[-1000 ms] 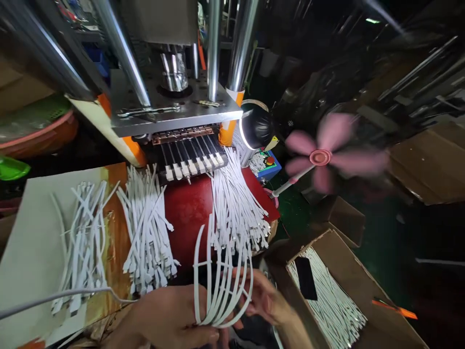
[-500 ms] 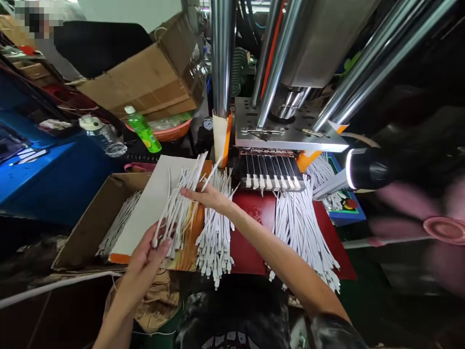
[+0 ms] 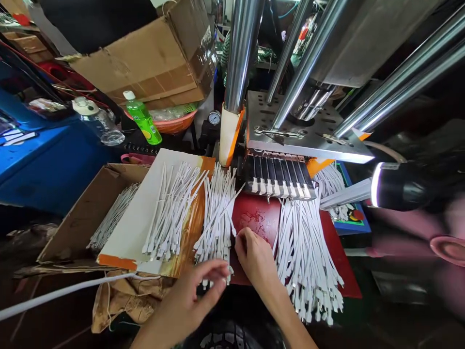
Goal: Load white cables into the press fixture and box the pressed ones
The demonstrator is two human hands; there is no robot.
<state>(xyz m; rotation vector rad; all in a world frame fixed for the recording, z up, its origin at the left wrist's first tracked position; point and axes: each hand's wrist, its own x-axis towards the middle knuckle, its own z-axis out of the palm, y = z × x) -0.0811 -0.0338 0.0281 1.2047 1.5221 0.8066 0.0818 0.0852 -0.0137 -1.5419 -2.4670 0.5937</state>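
Observation:
Three heaps of short white cables lie in front of a press. The left heap [image 3: 170, 213] rests on a white card [image 3: 127, 237]. The middle heap [image 3: 218, 213] and the right heap [image 3: 305, 247] lie on a red mat [image 3: 257, 218]. My left hand [image 3: 196, 293] hovers open, its fingers stretched toward the near ends of the middle heap. My right hand [image 3: 254, 257] rests on the mat with its fingers curled against that heap's right edge; what they grip is hidden. A dark mould [image 3: 279, 177] under the steel plate [image 3: 305, 135] holds a row of cables.
An open cardboard box [image 3: 76, 228] with more cables sits at the left. Behind it stand a green bottle [image 3: 143, 123], a clear bottle [image 3: 96, 123] and a big carton [image 3: 152, 58]. A lit lamp [image 3: 395, 186] and a pink fan [image 3: 450, 247] are at the right. A white cord [image 3: 61, 293] crosses the lower left.
Both hands have left the left heap on the card, where they were laying down cables, and come back toward me to the near end of the middle heap. The view has shifted slightly.

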